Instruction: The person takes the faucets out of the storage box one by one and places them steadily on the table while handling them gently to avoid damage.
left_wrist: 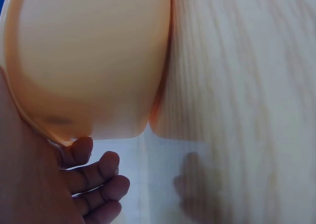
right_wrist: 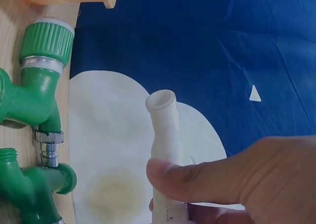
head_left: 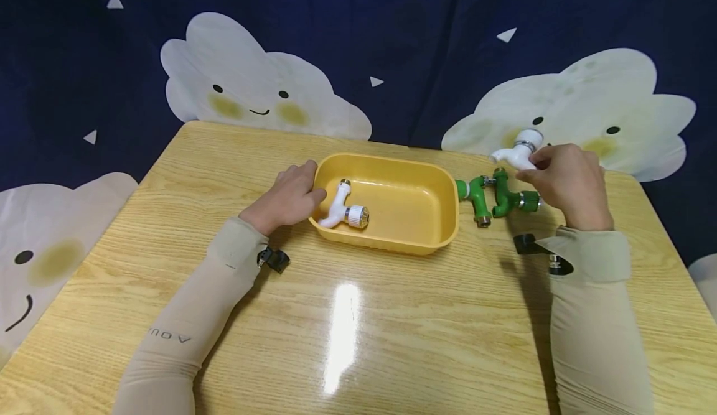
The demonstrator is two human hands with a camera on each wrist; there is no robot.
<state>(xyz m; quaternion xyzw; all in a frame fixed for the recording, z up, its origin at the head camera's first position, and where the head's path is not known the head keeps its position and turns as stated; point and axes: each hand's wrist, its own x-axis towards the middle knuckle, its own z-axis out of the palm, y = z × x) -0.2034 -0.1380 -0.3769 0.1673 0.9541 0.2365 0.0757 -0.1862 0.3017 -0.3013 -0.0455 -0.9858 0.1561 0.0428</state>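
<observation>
My right hand (head_left: 571, 178) pinches a white plastic tap (head_left: 518, 153) by its body, raised over the table's back right. In the right wrist view, the spout of this tap (right_wrist: 165, 115) points up past my thumb. Just left of that hand lie two green taps, one with its ribbed knob (head_left: 530, 201) toward the hand, the other green tap (head_left: 478, 200) against the basin. My left hand (head_left: 291, 197) holds the left end of a yellow basin (head_left: 392, 241), thumb over the rim and fingers outside. Inside the basin lies another white tap (head_left: 338, 206), its knob facing right.
The wooden table (head_left: 437, 328) ends close behind the basin, where a dark blue curtain (head_left: 403, 41) with cloud prints hangs. Small black wrist cameras, such as the left one (head_left: 274, 259), stick out from both sleeves.
</observation>
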